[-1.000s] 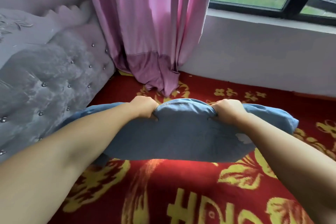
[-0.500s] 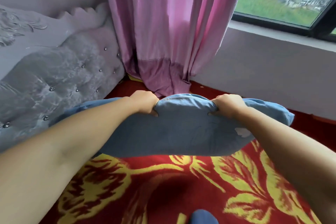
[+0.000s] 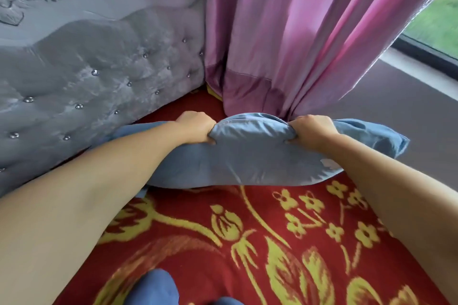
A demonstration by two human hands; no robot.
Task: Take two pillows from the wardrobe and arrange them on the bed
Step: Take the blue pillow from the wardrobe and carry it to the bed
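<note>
A blue pillow [image 3: 252, 158] lies crosswise near the head of the bed, its lower edge on the red blanket with yellow flowers [image 3: 247, 235]. My left hand [image 3: 195, 126] grips the pillow's far top edge on the left, and my right hand [image 3: 309, 131] grips the same edge on the right. Both fists pinch the fabric. The pillow's left end is hidden under my left forearm, close to the grey tufted headboard [image 3: 86, 82]. Its right corner points toward the wall under the window.
A pink curtain [image 3: 297, 32] hangs down to the bed just behind the pillow. The window [image 3: 436, 27] and the grey wall below it run along the right. Blue fabric [image 3: 151, 287] shows at the bottom edge, close to me.
The pillow, held in both hands, has moved farther toward the headboard and the curtain. The view has come closer and turned left. Blue fabric has appeared at the bottom edge.
</note>
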